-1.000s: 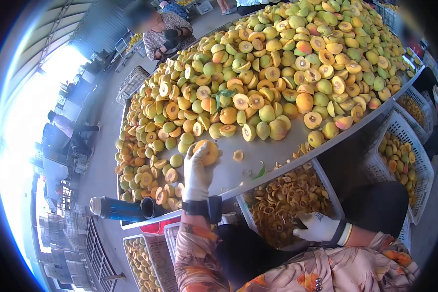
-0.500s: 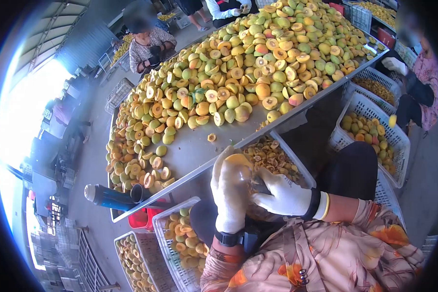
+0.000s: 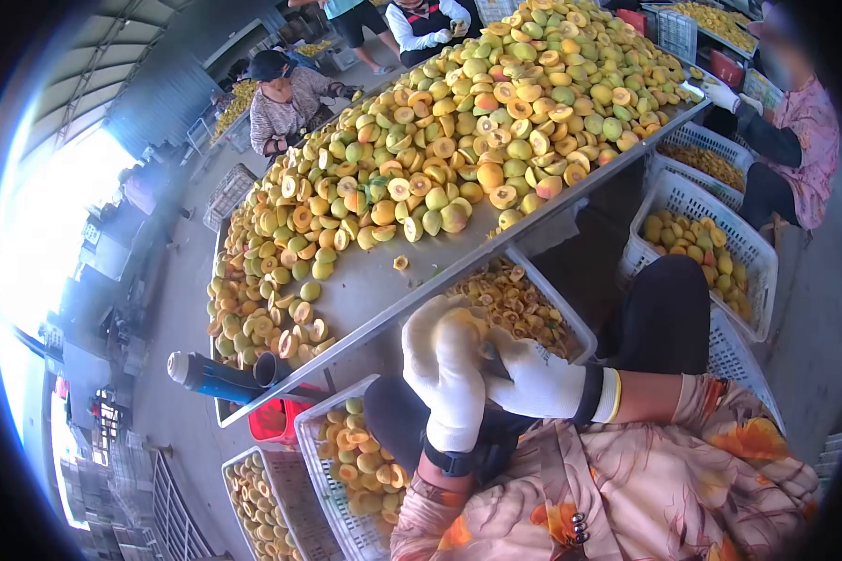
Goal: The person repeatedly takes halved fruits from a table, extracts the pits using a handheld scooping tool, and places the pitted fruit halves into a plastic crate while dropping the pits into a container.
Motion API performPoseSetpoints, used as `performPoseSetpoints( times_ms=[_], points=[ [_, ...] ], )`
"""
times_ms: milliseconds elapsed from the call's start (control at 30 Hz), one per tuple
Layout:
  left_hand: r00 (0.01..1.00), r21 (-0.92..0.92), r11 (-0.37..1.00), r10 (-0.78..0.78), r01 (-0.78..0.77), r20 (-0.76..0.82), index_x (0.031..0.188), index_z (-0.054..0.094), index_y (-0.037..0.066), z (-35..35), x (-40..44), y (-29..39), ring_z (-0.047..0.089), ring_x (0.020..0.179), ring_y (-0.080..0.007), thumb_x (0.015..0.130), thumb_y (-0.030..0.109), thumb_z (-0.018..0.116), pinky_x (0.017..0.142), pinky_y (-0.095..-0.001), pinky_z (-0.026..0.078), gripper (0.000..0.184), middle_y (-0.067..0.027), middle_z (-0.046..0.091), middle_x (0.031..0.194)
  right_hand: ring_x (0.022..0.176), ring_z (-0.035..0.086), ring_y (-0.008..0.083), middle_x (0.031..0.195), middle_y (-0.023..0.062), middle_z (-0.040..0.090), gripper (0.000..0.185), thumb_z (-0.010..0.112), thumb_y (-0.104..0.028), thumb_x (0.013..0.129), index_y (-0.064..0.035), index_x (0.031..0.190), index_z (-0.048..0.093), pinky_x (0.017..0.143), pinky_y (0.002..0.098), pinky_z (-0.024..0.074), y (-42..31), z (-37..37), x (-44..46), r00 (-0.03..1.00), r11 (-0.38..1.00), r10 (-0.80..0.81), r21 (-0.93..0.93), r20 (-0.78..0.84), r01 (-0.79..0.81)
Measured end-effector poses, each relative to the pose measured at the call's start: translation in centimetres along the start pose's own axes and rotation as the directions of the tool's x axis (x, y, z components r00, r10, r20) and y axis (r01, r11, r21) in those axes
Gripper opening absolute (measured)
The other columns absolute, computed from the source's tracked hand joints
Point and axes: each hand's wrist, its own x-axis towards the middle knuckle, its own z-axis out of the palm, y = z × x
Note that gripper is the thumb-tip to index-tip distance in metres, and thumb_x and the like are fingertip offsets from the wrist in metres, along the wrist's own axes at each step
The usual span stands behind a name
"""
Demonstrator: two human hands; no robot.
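curling its fingers round a yellow fruit [image 3: 463,329], mostly hidden, the l hand [image 3: 447,376] prob holds it still; r hand [image 3: 539,381] meets it at 3 o'clock, can't tell if it grips. scrap basket [image 3: 585,335] sits near, 1 o'clock, prob b/c bits drop in easy.

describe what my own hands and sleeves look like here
Your left hand and right hand wear white gloves. A black strap rings the left wrist; the right has a dark band and yellow edging. Sleeves: pale pink, orange floral print.
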Motion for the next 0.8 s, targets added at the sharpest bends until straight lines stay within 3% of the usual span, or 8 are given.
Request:
performPoseSetpoints(
  times_ms=[33, 100, 200, 267, 400, 533, 633, 800],
  points=[
    [1.0, 0.003, 1.0, -0.007, 0.007, 0.004, 0.123, 0.06, -0.003, 0.1, 0.1, 0.1, 0.068, 0.087, -0.0168, 0.103, 0.028, 0.065, 0.074, -0.0291, 0.055, 0.038, -0.0127, 0.071, 0.108, 0.093, 0.071, 0.0299, 0.1, 0.014, 0.069, 0.032, 0.068, -0.011, 0.093, -0.0017, 0.12, 0.055, 0.081, 0.0374, 0.0531, 0.8, 0.5, 0.1, 0.998, 0.991, -0.015, -0.135, 0.068, 0.024],
    [1.0, 0.007, 1.0, -0.018, 0.018, 0.012, 0.124, 0.061, -0.003, 0.2, 0.4, 0.7, 0.068, 0.085, -0.0155, 0.103, 0.028, 0.065, 0.072, -0.0277, 0.055, 0.038, -0.0135, 0.071, 0.108, 0.089, 0.07, 0.0318, 0.096, 0.0156, 0.069, 0.028, 0.067, -0.011, 0.092, -0.0017, 0.117, 0.056, 0.077, 0.0389, 0.0531, 2.2, 1.6, 0.6, 0.997, 0.999, -0.025, -0.045, 0.074, 0.028],
    [0.994, -0.068, 0.992, -0.104, 0.102, -0.024, 0.126, 0.062, -0.005, 0.7, 1.0, 0.7, 0.061, 0.074, -0.0102, 0.104, 0.028, 0.063, 0.066, -0.0233, 0.05, 0.04, -0.0136, 0.072, 0.099, 0.077, 0.07, 0.0383, 0.086, 0.0206, 0.069, 0.023, 0.067, -0.013, 0.09, -0.0011, 0.108, 0.058, 0.066, 0.044, 0.0539, 2.9, 2.2, 1.4, 0.996, 0.954, -0.04, 0.295, -0.081, 0.063],
    [0.998, -0.031, 0.998, -0.061, 0.061, 0.006, 0.125, 0.063, -0.005, 0.5, 1.5, 0.0, 0.062, 0.073, -0.0101, 0.104, 0.028, 0.063, 0.064, -0.0233, 0.05, 0.038, -0.0133, 0.073, 0.098, 0.077, 0.07, 0.0389, 0.086, 0.0209, 0.069, 0.024, 0.067, -0.014, 0.09, -0.0007, 0.108, 0.058, 0.067, 0.0453, 0.0542, -0.1, -1.5, 2.4, 0.982, 0.984, -0.144, 0.091, -0.12, 0.155],
    [0.994, 0.048, 0.996, -0.079, 0.075, 0.078, 0.121, 0.065, -0.005, -0.2, 2.4, 0.2, 0.062, 0.071, -0.0097, 0.105, 0.027, 0.063, 0.062, -0.0233, 0.049, 0.036, -0.0124, 0.073, 0.096, 0.088, 0.069, 0.0395, 0.098, 0.0192, 0.071, 0.034, 0.067, -0.015, 0.09, -0.0009, 0.118, 0.056, 0.077, 0.0456, 0.0547, 1.3, -3.6, 3.1, 0.932, 0.973, 0.218, 0.003, 0.29, -0.229],
    [0.989, -0.049, 0.988, -0.147, 0.147, 0.001, 0.119, 0.065, -0.005, 0.4, 2.7, -0.4, 0.064, 0.071, -0.0118, 0.105, 0.027, 0.062, 0.063, -0.0237, 0.05, 0.035, -0.0134, 0.073, 0.096, 0.101, 0.068, 0.0371, 0.112, 0.022, 0.069, 0.037, 0.065, -0.011, 0.089, 0.0004, 0.123, 0.059, 0.09, 0.043, 0.0535, -0.2, -1.5, 3.1, 0.998, 0.953, 0.069, 0.296, -0.015, -0.061],
    [0.996, -0.05, 0.995, -0.085, 0.084, -0.009, 0.117, 0.065, -0.006, 0.7, 2.6, -0.6, 0.065, 0.074, -0.0151, 0.104, 0.027, 0.062, 0.067, -0.0261, 0.053, 0.036, -0.0158, 0.073, 0.097, 0.105, 0.066, 0.0261, 0.113, 0.0166, 0.068, 0.039, 0.074, -0.011, 0.088, -0.0008, 0.123, 0.059, 0.092, 0.0392, 0.0511, 0.7, -1.8, 3.5, 0.989, 0.925, 0.025, 0.372, 0.145, -0.078],
    [0.997, -0.099, 0.995, -0.025, 0.032, 0.076, 0.122, 0.063, -0.006, 0.8, 3.2, -0.9, 0.069, 0.082, -0.0179, 0.103, 0.032, 0.063, 0.072, -0.0304, 0.056, 0.042, -0.0156, 0.072, 0.103, 0.106, 0.066, 0.0261, 0.113, 0.0159, 0.069, 0.039, 0.072, -0.013, 0.088, -0.0001, 0.122, 0.06, 0.094, 0.039, 0.0511, 0.1, -3.3, 3.8, 0.971, 0.912, 0.095, 0.371, 0.22, -0.174]
  ],
)
